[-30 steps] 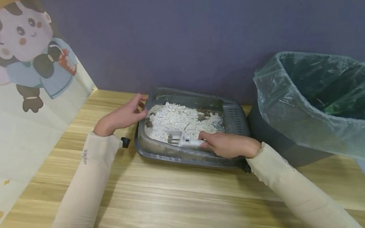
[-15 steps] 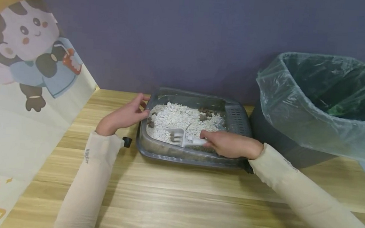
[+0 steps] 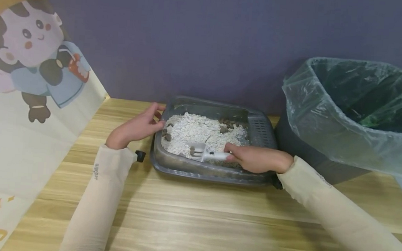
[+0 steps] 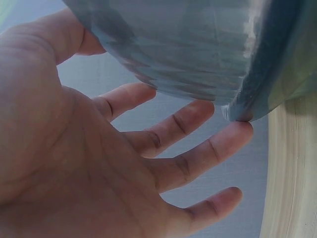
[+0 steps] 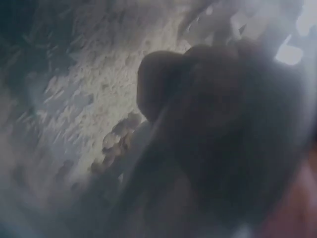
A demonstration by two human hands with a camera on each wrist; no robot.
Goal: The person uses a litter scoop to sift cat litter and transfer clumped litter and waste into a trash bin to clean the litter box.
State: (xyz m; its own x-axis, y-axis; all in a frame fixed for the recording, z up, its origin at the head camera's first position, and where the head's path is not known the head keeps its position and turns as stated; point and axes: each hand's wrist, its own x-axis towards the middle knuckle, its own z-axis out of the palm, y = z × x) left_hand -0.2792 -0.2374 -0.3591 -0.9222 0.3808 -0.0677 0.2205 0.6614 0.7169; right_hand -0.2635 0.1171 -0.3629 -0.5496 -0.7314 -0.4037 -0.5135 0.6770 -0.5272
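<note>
A grey litter box (image 3: pixel 198 170) stands on the wooden tabletop, partly filled with white litter (image 3: pixel 197 129) and dark brown clumps (image 3: pixel 223 129). My right hand (image 3: pixel 259 159) grips the handle of a white litter scoop (image 3: pixel 216 156) near the box's front wall. A few brown clumps (image 3: pixel 193 151) lie in the scoop's slotted head. On the left, my left hand (image 3: pixel 135 128) touches the box's end with its thumb and fingertips. The left wrist view shows those fingers (image 4: pixel 198 158) spread and nearly straight against the box wall (image 4: pixel 188 54). The right wrist view is dark and blurred.
A grey bin (image 3: pixel 309 157) with a clear plastic liner (image 3: pixel 328 127) stands right beside the box. Behind the box rises a purple-grey wall (image 3: pixel 199 44). A wall with a cartoon figure (image 3: pixel 39 54) bounds the left side.
The scoop has shifted slightly to the right along the front wall, with its head turning a little flatter. My left hand stays against the box. The view swung slightly earlier on.
</note>
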